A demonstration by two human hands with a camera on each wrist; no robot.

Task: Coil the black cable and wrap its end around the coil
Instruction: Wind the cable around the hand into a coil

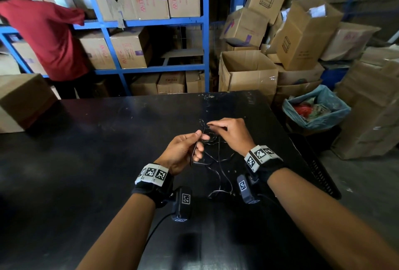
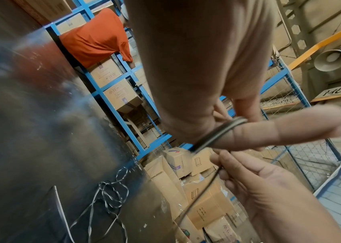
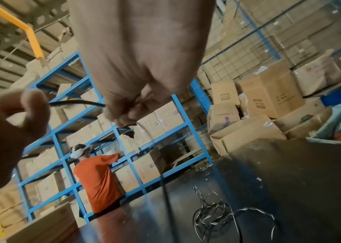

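A person stands at a black table [image 1: 90,161], both hands raised just above it and close together. The left hand [image 1: 183,150] pinches a thin black cable [image 1: 218,157] between thumb and fingers; the left wrist view shows two strands lying side by side over one finger, a small loop begun. The right hand [image 1: 231,133], just beside the left and slightly farther from the person, has its fingertips curled round the same cable, and a short stretch runs between the two hands.

The rest of the cable hangs from the hands and lies loose on the table: a tangle directly under and just beyond the hands, and slack loops trailing back toward the person between the wrists. Its length therefore runs roughly away from and toward the person, not across the table.

Coiling appears barely started. The loose length lies below and toward the right hand's side, so that hand seems better placed to draw up slack while the left keeps the loop.
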